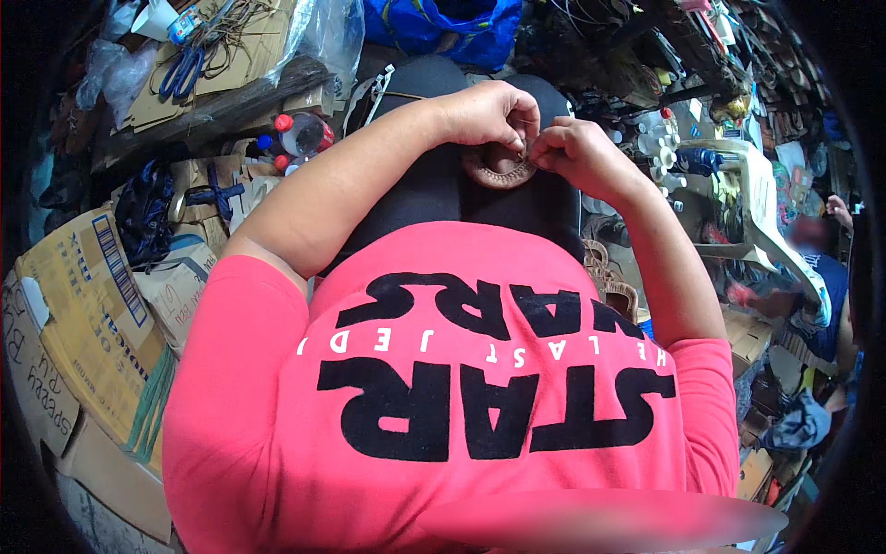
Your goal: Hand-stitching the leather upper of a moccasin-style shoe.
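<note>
Looking down past a pink shirt (443,388) with black lettering, both forearms rise from the lower edge and meet over the lap, which is covered in black cloth (434,189). On that cloth, well out from the body, lies a small brown woven piece (499,171), rounded like the rim of a braided sandal part. The left hand (489,115) arches over its far edge with the fingertips curled down and pinching at the top of the piece; the right hand (574,152) meets it from the side, thumb and forefinger pressed together on the same spot. Whether something thin such as a thread or needle sits between those fingertips is too small to tell.

The woven piece looks light and pliable, likely to bend and twist rather than hold its shape, with a rough braid that should not slip. It seems best held by its edge, close to the point being worked, while the lap carries the rest.

Farther out, cardboard boxes (92,305) stand at the left, then a clear bottle with a red cap (300,134), blue scissors (182,72) on flattened card, and a white plastic chair (748,203) at the right.
</note>
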Tool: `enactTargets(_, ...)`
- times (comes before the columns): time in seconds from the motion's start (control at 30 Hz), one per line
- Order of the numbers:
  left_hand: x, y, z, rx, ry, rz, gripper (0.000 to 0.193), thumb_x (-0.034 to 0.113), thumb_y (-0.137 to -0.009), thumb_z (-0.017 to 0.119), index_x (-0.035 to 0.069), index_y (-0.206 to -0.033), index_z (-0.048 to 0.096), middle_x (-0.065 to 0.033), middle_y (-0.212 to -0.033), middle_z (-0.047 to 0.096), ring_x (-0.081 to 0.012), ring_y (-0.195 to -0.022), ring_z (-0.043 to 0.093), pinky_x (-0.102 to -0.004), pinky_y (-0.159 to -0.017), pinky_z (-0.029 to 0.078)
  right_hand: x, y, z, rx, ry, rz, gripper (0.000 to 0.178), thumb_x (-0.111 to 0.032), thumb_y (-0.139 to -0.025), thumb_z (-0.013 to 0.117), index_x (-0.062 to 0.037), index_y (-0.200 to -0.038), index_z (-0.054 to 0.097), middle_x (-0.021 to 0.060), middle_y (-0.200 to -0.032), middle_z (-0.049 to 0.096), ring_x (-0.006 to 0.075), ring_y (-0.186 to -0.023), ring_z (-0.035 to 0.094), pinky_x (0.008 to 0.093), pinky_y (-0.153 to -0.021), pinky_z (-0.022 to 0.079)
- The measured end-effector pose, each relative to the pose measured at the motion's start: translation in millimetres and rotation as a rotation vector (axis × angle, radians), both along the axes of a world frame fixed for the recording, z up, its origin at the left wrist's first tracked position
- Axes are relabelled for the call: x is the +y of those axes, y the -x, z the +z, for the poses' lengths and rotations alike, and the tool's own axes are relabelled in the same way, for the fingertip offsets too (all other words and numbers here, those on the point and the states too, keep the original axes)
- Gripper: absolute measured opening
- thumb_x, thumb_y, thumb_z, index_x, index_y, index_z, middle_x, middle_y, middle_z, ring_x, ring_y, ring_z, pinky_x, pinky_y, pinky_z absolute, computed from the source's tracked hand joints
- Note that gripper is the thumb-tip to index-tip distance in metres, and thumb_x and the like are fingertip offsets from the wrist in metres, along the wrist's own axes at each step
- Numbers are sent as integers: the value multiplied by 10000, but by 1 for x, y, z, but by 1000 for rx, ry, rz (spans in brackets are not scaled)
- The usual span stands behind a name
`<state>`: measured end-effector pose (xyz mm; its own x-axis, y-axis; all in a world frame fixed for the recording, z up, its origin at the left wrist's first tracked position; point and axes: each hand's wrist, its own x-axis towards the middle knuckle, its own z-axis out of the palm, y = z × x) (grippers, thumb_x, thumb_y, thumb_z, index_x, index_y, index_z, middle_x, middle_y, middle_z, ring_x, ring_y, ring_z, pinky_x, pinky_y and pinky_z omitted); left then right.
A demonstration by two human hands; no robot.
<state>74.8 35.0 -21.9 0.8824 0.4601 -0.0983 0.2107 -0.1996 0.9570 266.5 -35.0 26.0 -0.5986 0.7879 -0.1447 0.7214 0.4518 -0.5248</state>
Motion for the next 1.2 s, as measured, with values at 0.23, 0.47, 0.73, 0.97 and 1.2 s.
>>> enactTargets(0.23, -1, -2, -6, 69, -91, 72, 124, 72, -712, 712, 32, -821, 668, -43, -778, 646, -121, -744, 608, -276, -702, 479, -2, -11, 3, 102, 152, -186, 138, -51, -716, 708, -53, -852, 690, 80, -748, 600, 185, -722, 591, 302, -662, 467)
enactTargets(0.47, -27, 12, 5, 2, -536, 345, 193, 113, -719, 703, 42, -890, 650, -126, -832, 631, -267, -793, 617, -345, -718, 483, -1, -20, -13, 504, 553, -444, 162, -147, -836, 655, -4, -912, 660, 6, -820, 638, 88, -702, 570, 242, -668, 470)
enactTargets(0.73, -34, 79, 23, 251, -698, 534, 138, 116, -828, 610, 18, -924, 625, -130, -842, 623, -273, -794, 609, -358, -733, 483, -26, -28, -39, 389, 115, -400, 289, -227, -728, 750, -28, -865, 594, 60, -855, 500, 181, -781, 509, 285, -703, 420)
enactTargets(0.97, -46, 10, 28, -730, 560, 484, 379, 303, -987, 382, 35, -862, 619, -111, -852, 625, -203, -814, 612, -332, -800, 468, -3, -24, -61, 1693, 414, -1072, 386, -357, -953, 458, -10, -895, 616, 113, -891, 636, 236, -828, 612, 359, -813, 482)
enactTargets(1.2, -26, 40, 18, -674, 884, 418, 450, 376, -980, 362, 127, -613, 291, 11, -526, 216, -137, -502, 281, -355, -740, 445, -24, -38, -39, 1673, 822, -837, 436, -372, -982, 360, -134, -617, 365, -37, -495, 274, 101, -401, 250, 285, -536, 333)
